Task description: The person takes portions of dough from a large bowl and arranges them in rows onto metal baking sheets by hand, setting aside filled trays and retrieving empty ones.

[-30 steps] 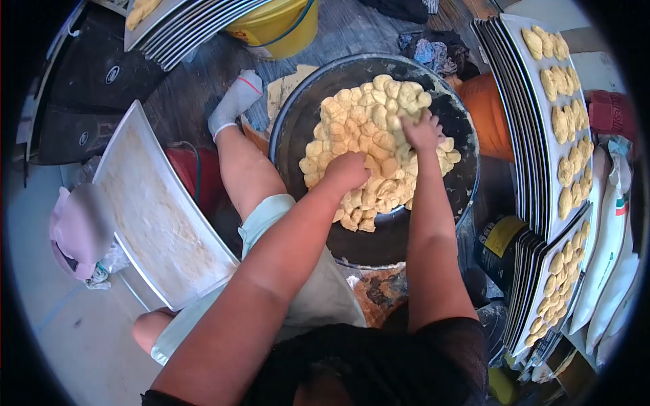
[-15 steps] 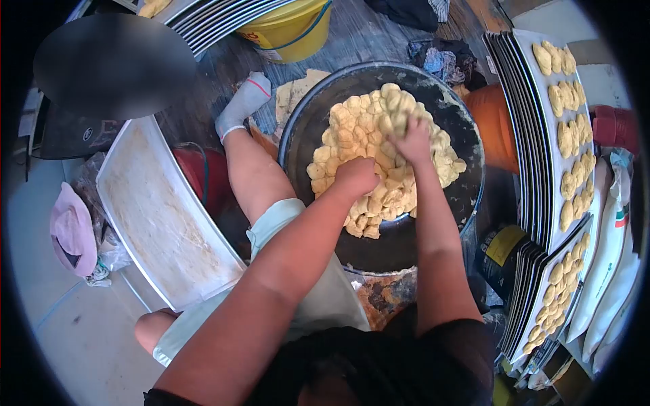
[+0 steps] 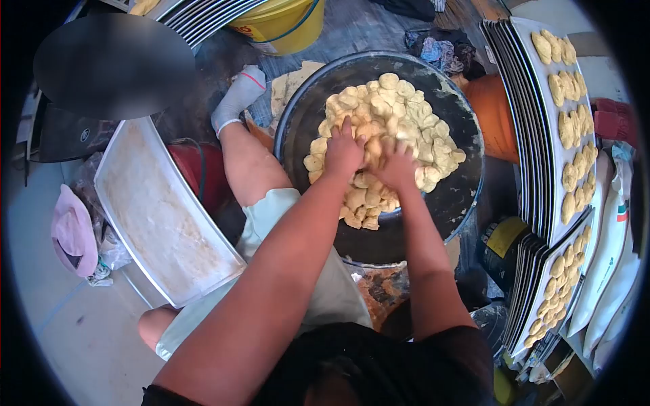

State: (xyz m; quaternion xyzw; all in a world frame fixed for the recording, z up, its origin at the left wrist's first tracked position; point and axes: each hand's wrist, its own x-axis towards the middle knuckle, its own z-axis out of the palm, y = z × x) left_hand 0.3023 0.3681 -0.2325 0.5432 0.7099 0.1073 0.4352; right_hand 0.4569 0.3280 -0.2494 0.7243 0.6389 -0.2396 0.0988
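A wide black tub [image 3: 443, 215] sits on the floor in front of the person, and a big heap of pale yellow dough lumps [image 3: 399, 108] lies inside it, covering much of its middle and far part. Both hands are in the heap, just beside each other. The left hand [image 3: 345, 152] lies on the lumps left of the tub's middle, its fingers apart and pointing towards the tub's far rim. The right hand [image 3: 398, 166] is at the tub's middle, fingers bent over the dough and a little apart; it is blurred, so I cannot tell whether they grip a lump.

To the left of the tub are the person's leg, a foot in a grey sock [image 3: 240, 95] and a large white tray [image 3: 162, 210] with brown stains, tilted. A pink hat [image 3: 73, 230] lies further left of the tub. Beyond the tub, to its left, stands a yellow bucket [image 3: 288, 30]. To the right of the tub are an orange container [image 3: 491, 115] and 2 stacks of trays [image 3: 525, 135], with shaped dough pieces [image 3: 567, 128] on the top tray of each.
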